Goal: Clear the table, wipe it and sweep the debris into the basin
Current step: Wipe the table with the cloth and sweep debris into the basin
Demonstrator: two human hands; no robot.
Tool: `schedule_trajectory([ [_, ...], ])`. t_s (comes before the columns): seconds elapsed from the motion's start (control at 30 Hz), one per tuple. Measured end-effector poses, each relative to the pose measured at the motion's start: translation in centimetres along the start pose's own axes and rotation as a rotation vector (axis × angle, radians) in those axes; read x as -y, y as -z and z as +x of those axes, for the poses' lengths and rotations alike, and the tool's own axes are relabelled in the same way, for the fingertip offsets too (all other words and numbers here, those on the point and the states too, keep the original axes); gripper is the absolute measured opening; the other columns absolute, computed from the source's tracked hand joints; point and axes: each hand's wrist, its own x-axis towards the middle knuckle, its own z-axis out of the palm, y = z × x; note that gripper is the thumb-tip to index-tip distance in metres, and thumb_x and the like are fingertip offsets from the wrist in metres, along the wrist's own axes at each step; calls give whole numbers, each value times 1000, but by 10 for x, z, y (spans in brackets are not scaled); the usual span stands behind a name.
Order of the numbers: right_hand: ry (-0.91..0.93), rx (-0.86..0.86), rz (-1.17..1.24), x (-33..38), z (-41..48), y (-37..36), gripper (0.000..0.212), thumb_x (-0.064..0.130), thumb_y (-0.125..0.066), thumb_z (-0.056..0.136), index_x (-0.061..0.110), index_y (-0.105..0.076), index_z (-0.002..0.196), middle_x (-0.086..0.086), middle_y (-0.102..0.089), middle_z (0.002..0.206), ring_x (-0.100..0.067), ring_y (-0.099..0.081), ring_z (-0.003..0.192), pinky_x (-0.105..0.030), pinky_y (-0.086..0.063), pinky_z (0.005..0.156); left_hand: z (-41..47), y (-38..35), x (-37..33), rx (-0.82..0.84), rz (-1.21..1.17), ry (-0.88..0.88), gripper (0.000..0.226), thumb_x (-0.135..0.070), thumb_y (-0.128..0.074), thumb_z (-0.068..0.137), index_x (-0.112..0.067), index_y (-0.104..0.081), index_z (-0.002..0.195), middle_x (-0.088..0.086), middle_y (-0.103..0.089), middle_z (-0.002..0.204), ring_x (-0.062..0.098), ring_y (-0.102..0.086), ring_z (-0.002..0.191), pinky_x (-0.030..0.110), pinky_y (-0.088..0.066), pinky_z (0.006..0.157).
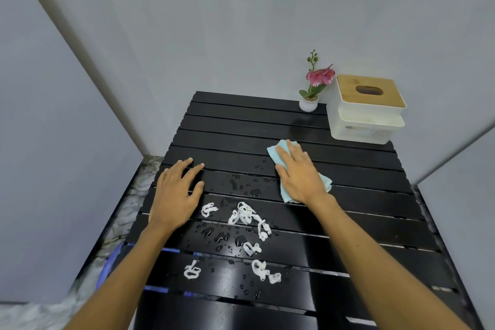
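A black slatted table (361, 177) fills the middle of the view. My right hand (300, 174) presses flat on a light blue cloth (281, 151) lying on the table's middle right. My left hand (175, 193) rests flat on the table's left side, fingers spread, holding nothing. Between and below the hands lie several white twisted scraps of debris (245, 215) among water droplets (243, 189). A blue basin (107, 270) shows partly under the table's left front edge, mostly hidden by the slats and my left forearm.
A small white pot with a pink orchid (312, 96) stands at the table's back edge. To its right sits a white tissue box with a wooden lid (367, 110). Grey walls close in behind and on both sides. Marbled floor (128, 195) shows at left.
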Motion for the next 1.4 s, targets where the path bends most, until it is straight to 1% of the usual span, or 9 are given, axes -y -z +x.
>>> schedule_trajectory([
  [0.2,108,19,82,36,3,-11,46,27,-33,101,19,-30,146,-6,-19,158,-28,-12,146,-39,-11,117,-1,1,0,-5,-8,-4,49,-43,-36,92,-29,-48,137,1,-40,149,21,-26,141,44,-15,117],
  [0.37,178,27,315,65,-5,-18,44,24,-43,99,29,-38,142,2,-34,153,-17,-23,144,-41,-29,112,0,1,1,-4,-20,3,49,-43,-37,92,-29,-48,137,1,-40,149,21,-26,141,42,-14,117],
  [0.5,174,47,531,80,-17,-7,44,21,-51,96,23,-45,139,0,-46,145,-12,-35,138,-25,-25,114,0,4,0,17,-73,19,43,-39,-47,94,-29,-50,136,0,-40,149,21,-25,142,39,-11,116],
  [0.63,-31,12,659,66,-37,40,45,25,-53,95,26,-44,140,9,-43,145,-3,-41,127,-2,-26,96,-1,17,5,56,-246,47,39,-28,-60,91,-28,-56,129,-2,-45,146,19,-31,140,37,-17,116],
  [0.77,-203,50,526,19,-79,85,43,35,-50,95,37,-44,137,13,-46,141,-15,-50,121,-23,-36,94,-24,38,11,-5,-271,47,38,-25,-58,92,-28,-56,130,-6,-46,144,15,-35,136,27,-18,109],
  [0.9,-282,99,445,-18,-150,79,44,30,-52,95,32,-45,138,7,-42,147,-16,-42,132,-19,-29,99,-73,48,19,-7,-255,26,39,-29,-55,94,-29,-54,132,-8,-43,144,14,-32,137,29,-17,112],
  [1.03,-184,23,347,-25,-206,49,47,25,-49,96,26,-39,142,1,-29,154,-10,-21,143,-14,-15,108,-120,43,31,38,-159,-8,52,-52,-39,88,-31,-51,134,-9,-41,146,14,-31,138,33,-19,113],
  [1.23,-99,83,-13,-25,-219,41,57,51,-34,95,36,-20,148,7,-6,159,-15,2,147,-40,-6,119,-147,33,29,29,-53,-33,57,-53,-25,93,-27,-46,139,-2,-38,151,17,-25,143,44,-18,117],
  [1.4,13,107,-28,-37,-231,50,63,60,-26,89,37,-20,148,11,-1,159,-7,3,146,-32,-3,119,-149,34,26,22,-56,-11,56,-52,-27,92,-28,-47,139,-3,-39,150,15,-25,143,42,-17,118],
])
